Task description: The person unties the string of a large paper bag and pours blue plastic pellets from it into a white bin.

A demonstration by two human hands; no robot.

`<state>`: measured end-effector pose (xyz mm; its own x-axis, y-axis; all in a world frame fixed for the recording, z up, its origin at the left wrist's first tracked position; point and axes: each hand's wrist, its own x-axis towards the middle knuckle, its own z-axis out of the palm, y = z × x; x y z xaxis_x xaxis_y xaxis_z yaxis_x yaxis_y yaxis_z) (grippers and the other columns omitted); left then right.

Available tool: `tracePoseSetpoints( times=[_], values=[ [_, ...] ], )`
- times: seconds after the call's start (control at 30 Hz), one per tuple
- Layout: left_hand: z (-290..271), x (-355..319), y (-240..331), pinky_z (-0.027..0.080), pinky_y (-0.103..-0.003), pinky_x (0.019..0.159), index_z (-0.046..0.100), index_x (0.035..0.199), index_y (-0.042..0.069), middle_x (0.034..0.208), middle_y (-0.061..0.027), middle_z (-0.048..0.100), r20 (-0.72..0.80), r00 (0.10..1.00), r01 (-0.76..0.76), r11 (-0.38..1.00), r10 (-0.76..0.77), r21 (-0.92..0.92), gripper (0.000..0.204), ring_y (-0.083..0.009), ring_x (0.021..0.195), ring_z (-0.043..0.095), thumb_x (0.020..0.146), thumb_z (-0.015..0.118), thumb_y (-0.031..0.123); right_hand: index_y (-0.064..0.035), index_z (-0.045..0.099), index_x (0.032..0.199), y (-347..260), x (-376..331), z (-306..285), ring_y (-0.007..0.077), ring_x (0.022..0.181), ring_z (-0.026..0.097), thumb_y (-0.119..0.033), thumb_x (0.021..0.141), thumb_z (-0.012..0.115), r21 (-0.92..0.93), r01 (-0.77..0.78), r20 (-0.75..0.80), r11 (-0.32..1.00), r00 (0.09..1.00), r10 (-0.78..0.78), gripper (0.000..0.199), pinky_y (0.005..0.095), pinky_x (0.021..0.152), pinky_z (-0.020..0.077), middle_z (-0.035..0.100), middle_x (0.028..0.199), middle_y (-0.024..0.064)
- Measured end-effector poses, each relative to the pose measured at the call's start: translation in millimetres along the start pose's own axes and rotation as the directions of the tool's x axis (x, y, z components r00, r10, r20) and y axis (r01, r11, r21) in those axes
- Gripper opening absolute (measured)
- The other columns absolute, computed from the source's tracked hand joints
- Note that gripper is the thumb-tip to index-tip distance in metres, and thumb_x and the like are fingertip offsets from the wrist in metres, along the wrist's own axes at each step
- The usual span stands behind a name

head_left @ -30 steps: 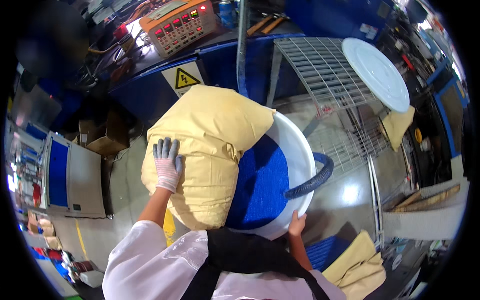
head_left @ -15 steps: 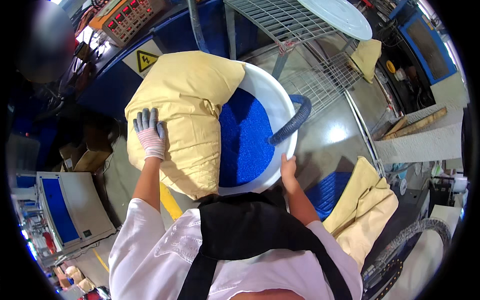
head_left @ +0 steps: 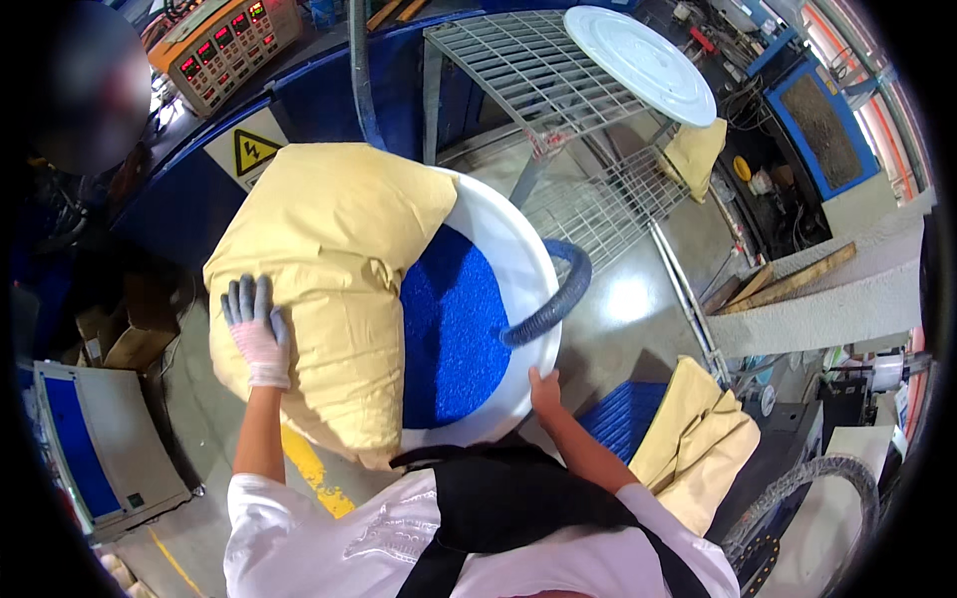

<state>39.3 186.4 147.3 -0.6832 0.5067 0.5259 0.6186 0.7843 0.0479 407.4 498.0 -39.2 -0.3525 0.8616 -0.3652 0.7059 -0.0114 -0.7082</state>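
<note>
A big, full tan sack [head_left: 324, 219] leans over the left part of a round white tub [head_left: 520, 239]. My left hand [head_left: 257, 329], in a grey-and-pink glove, lies flat on the sack's left side with its fingers stretched out. Blue pellets [head_left: 454, 339] fill the part of the tub that shows; the sack hides the rest. Bare, my right hand [head_left: 544, 391] grips the tub's near right rim. A dark ribbed hose [head_left: 563, 309] curves over the right rim, one end down in the pellets.
A metal wire rack [head_left: 538, 60] with a white round lid [head_left: 643, 62] stands behind the tub. Empty tan sacks [head_left: 693, 439] lie at the right by a blue ribbed piece [head_left: 623, 414]. A warning-marked blue machine [head_left: 309, 110] is at the back left, a white cabinet [head_left: 115, 448] at left.
The view has shifted, so the tub, sack and rack appear lower and farther left. Both hands keep their places on the sack and rim.
</note>
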Motion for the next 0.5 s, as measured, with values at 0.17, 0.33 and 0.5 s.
tracePoseSetpoints(
  times=[0.17,0.33,0.5],
  values=[
    [3.5,1.3,5.4,0.018,-0.054,0.106,0.049,0.124,0.006,0.132,-0.0194,0.042,0.029,0.999,0.014,1.0,-0.014,-0.001,0.048,-0.0412,0.125,0.032,0.078,0.045,0.022,0.0035,0.041,0.107,-9.0,-7.1,-11.2,0.0393,0.093,0.058,-0.031,0.085,0.058,0.018,-0.143,0.004,0.99,0.99,0.143,0.045,0.0433,0.08,0.044,0.058,0.1,0.0271],
    [5.3,6.8,0.9,0.018,-0.053,0.106,0.047,0.126,0.005,0.132,-0.02,0.041,0.056,0.998,-0.011,1.0,0.009,0.025,0.047,-0.0401,0.125,0.032,0.083,0.041,0.024,0.0016,0.043,0.105,-36.0,-14.1,-21.8,0.0361,0.088,0.059,-0.029,0.087,0.055,0.031,-0.095,0.046,0.995,0.995,0.093,0.037,0.0416,0.075,0.0455,0.06,0.095,0.0242],
    [5.7,29.3,-5.3,0.018,-0.05,0.108,0.047,0.126,0.006,0.133,-0.0194,0.04,0.055,0.998,-0.019,1.0,0.019,0.013,0.048,-0.039,0.125,0.032,0.08,0.043,0.018,0.0022,0.045,0.105,-37.4,-16.2,-12.7,0.04,0.087,0.058,-0.033,0.085,0.056,0.169,0.089,-0.025,0.981,0.996,-0.087,0.042,0.0439,0.077,0.0437,0.059,0.094,0.0261]
  ],
)
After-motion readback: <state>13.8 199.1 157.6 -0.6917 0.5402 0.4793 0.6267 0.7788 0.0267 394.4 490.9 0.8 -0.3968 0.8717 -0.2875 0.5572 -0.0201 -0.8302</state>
